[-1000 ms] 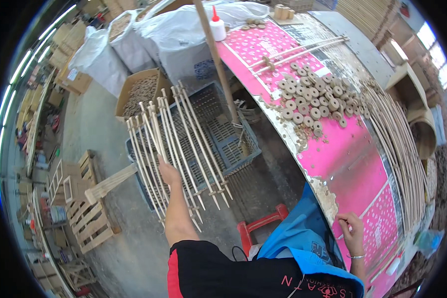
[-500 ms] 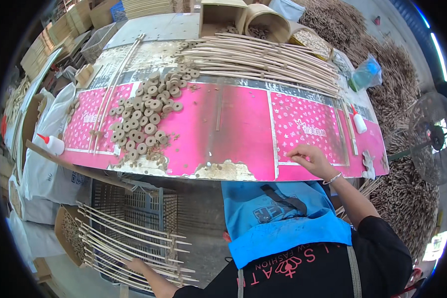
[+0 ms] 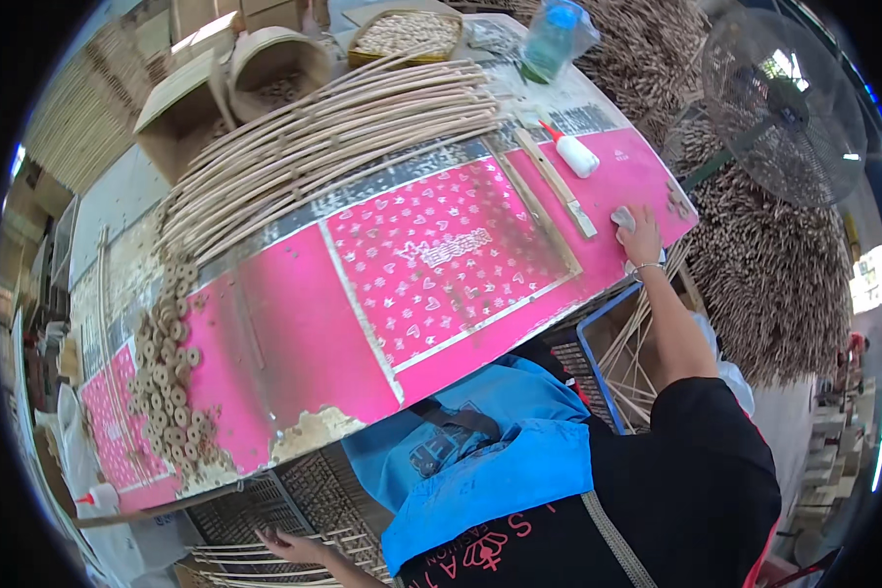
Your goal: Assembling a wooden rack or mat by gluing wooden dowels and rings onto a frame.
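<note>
At the table's right end my right hand [image 3: 641, 235] is closed on a crumpled whitish piece [image 3: 622, 218]. It looks like cloth or paper; its kind is unclear. Some of it shows beyond the fingertips and some by the wrist. My left hand [image 3: 289, 547] is low on the left, fingers apart, just over a row of thin wooden sticks [image 3: 235, 555] below the table edge. Nothing shows in its fingers.
A white squeeze bottle [image 3: 576, 157] with a red tip lies beside wooden strips [image 3: 559, 186] on the pink tabletop [image 3: 294, 323]. Wooden rings [image 3: 167, 387] are heaped left, long sticks [image 3: 333, 137] behind. A blue crate [image 3: 598, 343] and a fan [image 3: 779, 108] stand right.
The view has swung to the right. My right hand has moved from over the table's front edge to the whitish piece and closed on it. My left hand stays by the sticks, fingers now apart.
</note>
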A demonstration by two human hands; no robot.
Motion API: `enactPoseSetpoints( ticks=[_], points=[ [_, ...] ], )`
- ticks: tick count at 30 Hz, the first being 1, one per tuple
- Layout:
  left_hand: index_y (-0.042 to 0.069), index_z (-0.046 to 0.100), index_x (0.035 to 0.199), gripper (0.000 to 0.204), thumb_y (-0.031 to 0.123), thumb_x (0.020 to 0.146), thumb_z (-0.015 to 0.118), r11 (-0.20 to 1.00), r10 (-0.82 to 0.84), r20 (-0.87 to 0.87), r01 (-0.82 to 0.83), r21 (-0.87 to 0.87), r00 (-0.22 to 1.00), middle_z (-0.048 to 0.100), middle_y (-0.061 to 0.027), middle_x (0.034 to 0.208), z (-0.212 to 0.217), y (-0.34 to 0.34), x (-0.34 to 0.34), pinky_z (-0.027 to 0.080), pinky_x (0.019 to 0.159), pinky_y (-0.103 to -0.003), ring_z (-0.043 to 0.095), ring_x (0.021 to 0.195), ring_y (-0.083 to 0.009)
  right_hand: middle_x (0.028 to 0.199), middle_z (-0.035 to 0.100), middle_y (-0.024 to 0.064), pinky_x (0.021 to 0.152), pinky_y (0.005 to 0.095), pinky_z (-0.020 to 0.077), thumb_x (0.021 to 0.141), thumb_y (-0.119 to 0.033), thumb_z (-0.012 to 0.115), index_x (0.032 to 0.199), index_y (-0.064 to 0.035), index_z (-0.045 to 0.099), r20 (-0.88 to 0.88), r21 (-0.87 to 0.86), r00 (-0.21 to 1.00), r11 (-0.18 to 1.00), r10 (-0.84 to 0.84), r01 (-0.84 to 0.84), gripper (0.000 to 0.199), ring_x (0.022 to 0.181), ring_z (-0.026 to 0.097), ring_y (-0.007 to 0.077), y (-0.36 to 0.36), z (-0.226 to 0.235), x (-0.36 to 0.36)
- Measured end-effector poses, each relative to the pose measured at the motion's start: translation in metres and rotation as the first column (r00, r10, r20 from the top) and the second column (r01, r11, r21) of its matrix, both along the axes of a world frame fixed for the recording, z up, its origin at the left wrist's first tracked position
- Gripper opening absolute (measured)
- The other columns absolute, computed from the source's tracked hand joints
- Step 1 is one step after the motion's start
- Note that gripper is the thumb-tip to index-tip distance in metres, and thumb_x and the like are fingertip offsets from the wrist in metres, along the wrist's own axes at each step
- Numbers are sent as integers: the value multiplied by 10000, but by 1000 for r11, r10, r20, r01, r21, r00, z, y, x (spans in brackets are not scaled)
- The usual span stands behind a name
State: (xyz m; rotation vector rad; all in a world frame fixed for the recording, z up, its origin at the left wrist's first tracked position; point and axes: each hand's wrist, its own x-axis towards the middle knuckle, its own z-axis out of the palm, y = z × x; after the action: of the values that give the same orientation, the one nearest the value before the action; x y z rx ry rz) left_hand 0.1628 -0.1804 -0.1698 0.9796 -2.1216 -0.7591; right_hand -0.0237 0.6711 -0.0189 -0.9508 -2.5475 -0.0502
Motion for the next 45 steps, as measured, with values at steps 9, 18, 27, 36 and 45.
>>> enactPoseSetpoints(
  ticks=[9, 18, 27, 36, 45],
  points=[
    [-24, 542, 1454, 367, 45, 1100, 474, 834, -551, -154, 549, -56, 820, 644, -156, 1290, 125, 147, -149, 549, 936, -332, 651, 1064, -212, 1174, 693, 144, 920, 435, 537, 901, -216, 756, 1165, -97, 724, -78, -319, 991, 939, 113, -132, 291, 1088, 678, 349, 32, 6, 23],
    [-38, 675, 1282, 353, -71, 947, 567, 410, -902, 110, 909, -78, 417, 691, -207, 1100, 146, 309, -215, 538, 877, -418, 665, 985, -324, 1188, 653, 128, 974, 433, 504, 834, -92, 740, 1072, -64, 703, -342, -198, 747, 734, 570, -650, 243, 1155, 605, 335, -102, -21, -52],
    [11, 721, 1182, 328, -69, 875, 635, 363, -889, 192, 896, -256, 415, 695, -159, 1018, 141, 326, -222, 515, 818, -418, 663, 912, -333, 994, 629, 118, 899, 466, 500, 853, -125, 711, 876, -88, 690, -381, -200, 751, 746, 538, -636, 48, 1024, 599, 343, -91, -38, -261],
    [60, 739, 1203, 411, -34, 810, 668, 415, -878, 151, 880, -231, 454, 703, -111, 1052, 142, 311, -213, 518, 809, -404, 679, 941, -285, 941, 658, 154, 821, 451, 505, 867, -75, 736, 941, -22, 676, -285, -144, 701, 693, 654, -706, 108, 905, 632, 357, -116, -30, -139],
    [45, 736, 1171, 398, -80, 804, 643, 676, -737, -85, 732, -88, 670, 700, -133, 1031, 153, 272, -145, 523, 818, -406, 662, 921, -317, 933, 607, 63, 695, 295, 471, 923, -70, 727, 1031, -34, 701, -553, -664, 446, -49, 704, -746, 117, 798, 594, 152, -333, 29, -106]
  ],
)
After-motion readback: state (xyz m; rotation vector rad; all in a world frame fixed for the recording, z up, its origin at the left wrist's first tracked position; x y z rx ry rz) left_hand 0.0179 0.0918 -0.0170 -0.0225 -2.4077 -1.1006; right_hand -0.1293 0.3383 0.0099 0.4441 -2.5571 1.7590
